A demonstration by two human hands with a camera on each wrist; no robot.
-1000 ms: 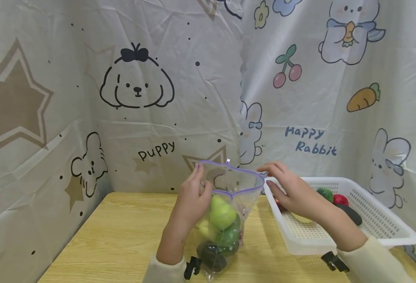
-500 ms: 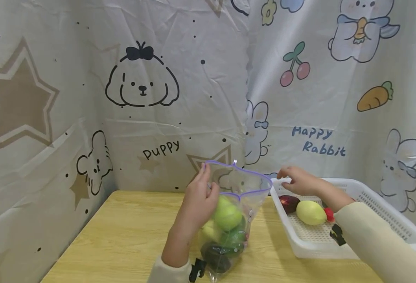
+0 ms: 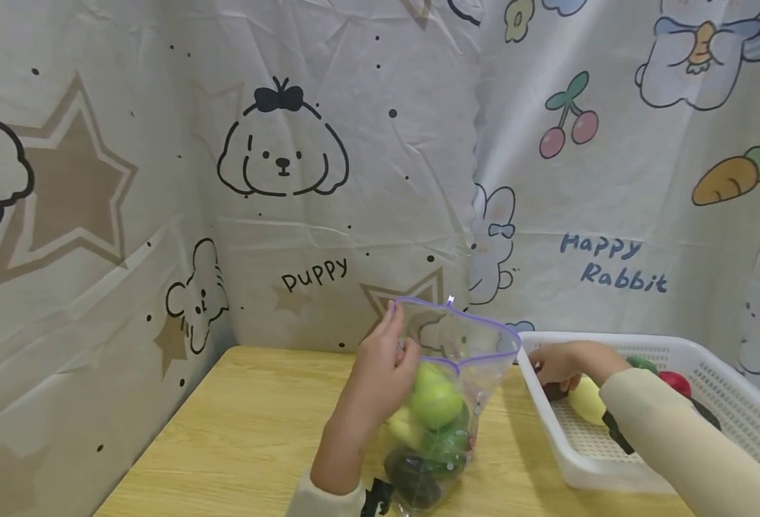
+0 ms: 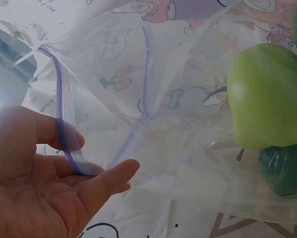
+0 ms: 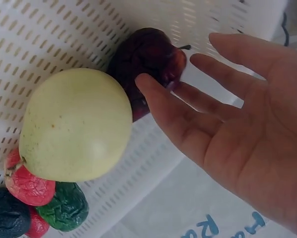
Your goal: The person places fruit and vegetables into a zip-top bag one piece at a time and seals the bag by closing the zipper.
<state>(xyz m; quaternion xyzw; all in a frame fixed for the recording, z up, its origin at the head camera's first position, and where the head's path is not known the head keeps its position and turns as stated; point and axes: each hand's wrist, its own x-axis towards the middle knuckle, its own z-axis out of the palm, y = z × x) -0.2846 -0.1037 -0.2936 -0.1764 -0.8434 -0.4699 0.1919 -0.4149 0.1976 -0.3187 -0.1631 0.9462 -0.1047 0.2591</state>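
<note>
My left hand (image 3: pixel 380 377) holds the purple-edged rim of a clear zip bag (image 3: pixel 493 380), keeping its mouth spread. The left wrist view shows my fingers and thumb about that zip strip (image 4: pixel 64 119). Inside the bag are a light green apple (image 4: pixel 270 96), a dark green item (image 4: pixel 282 171), something yellow and a blackish item lower down. My right hand (image 5: pixel 238 119) reaches into the white basket (image 3: pixel 551 449), thumb and fingers spread around a dark red, stemmed, apple-like fruit (image 5: pixel 146 59). The thumb tip overlaps the fruit; contact is unclear.
Beside the dark red fruit lies a large pale yellow fruit (image 5: pixel 76 124). Red (image 3: pixel 675 384), green (image 3: pixel 641 364) and dark pieces lie farther along the basket. The wooden table (image 3: pixel 251 431) extends left of the bag. A printed cloth (image 3: pixel 354 237) hangs behind.
My right hand has left the bag's rim, moved right over the basket and lowered to the dark red fruit. The left hand keeps its hold on the bag. The head view has shifted slightly.
</note>
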